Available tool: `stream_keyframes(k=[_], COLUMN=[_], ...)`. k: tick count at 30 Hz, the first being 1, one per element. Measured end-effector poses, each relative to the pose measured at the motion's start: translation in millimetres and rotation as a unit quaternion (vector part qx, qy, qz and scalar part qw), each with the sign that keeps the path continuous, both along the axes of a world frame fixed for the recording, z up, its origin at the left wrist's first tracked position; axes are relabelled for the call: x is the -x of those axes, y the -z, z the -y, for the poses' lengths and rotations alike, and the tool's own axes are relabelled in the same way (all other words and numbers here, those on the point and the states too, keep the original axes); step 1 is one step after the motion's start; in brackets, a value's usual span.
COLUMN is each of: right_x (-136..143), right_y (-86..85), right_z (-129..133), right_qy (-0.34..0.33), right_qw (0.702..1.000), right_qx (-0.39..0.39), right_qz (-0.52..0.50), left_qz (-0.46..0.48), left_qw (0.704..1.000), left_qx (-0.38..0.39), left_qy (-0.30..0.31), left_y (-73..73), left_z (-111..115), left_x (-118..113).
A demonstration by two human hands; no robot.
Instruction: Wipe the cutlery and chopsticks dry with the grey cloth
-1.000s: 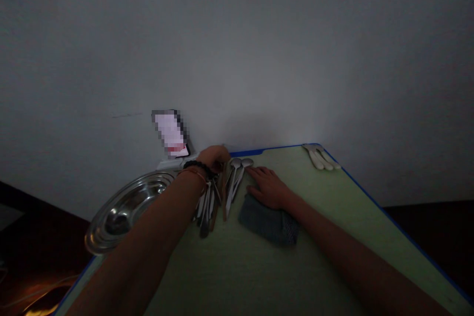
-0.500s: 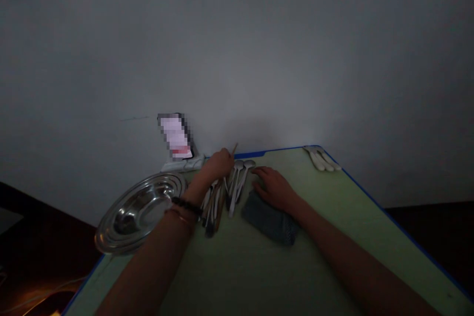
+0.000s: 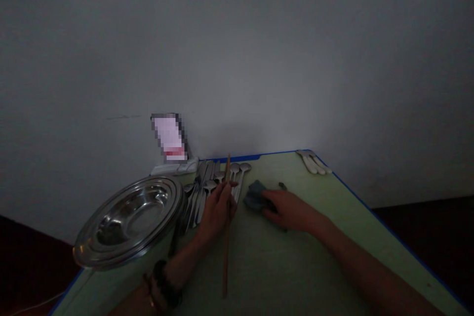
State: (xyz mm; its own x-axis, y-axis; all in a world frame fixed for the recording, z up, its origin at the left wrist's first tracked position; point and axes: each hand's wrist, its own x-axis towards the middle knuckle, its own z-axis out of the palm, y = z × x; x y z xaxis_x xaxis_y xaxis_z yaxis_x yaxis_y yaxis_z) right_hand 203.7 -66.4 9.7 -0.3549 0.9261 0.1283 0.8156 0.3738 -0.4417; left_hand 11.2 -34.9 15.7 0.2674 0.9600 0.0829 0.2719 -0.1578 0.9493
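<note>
Between the fingers of my left hand (image 3: 217, 207) is a long, thin wooden chopstick (image 3: 225, 261), pointing toward the wall. My right hand (image 3: 283, 207) is closed on a bunched grey-blue cloth (image 3: 255, 195), just above the table and to the right of the chopstick. A small dark bit shows behind that hand; I cannot make out what it is. Under and beyond my left hand lie several metal spoons (image 3: 244, 168) and other cutlery (image 3: 192, 205), partly hidden by the hand.
Wide steel plates (image 3: 83, 252), apparently stacked, sit at the table's left edge. A phone (image 3: 170, 136) leans against the wall on a white stand (image 3: 174, 166). White-handled forks (image 3: 311, 165) lie at the far right corner of the green table (image 3: 296, 276).
My left hand has drawn back from the cutlery with the chopstick, now fully visible. My right hand has gone from resting over the cloth to gripping it, and the cloth is bunched up.
</note>
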Motion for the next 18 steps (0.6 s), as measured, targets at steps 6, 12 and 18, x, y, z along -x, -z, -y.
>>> stream_keyframes(k=[6, 12, 18], right_x=[-23.3, -33.4, -20.7], right_y=[19.3, 21.3, 21.6], right_z=[-35.4, -34.9, -27.5], right_qy=[0.188, 0.198, 0.158], right_qw=[0.875, 0.854, 0.704], right_qx=[0.004, 0.026, 0.121], right_qz=[-0.445, -0.481, -0.682], left_qz=[0.068, 0.153, 0.127], left_qw=[0.997, 0.985, 0.985], left_qx=[-0.005, 0.043, 0.075], left_qy=[0.022, 0.070, 0.089], left_y=[8.1, 15.3, 13.0], left_z=[9.5, 7.4, 12.7], left_x=[2.6, 4.0, -0.1])
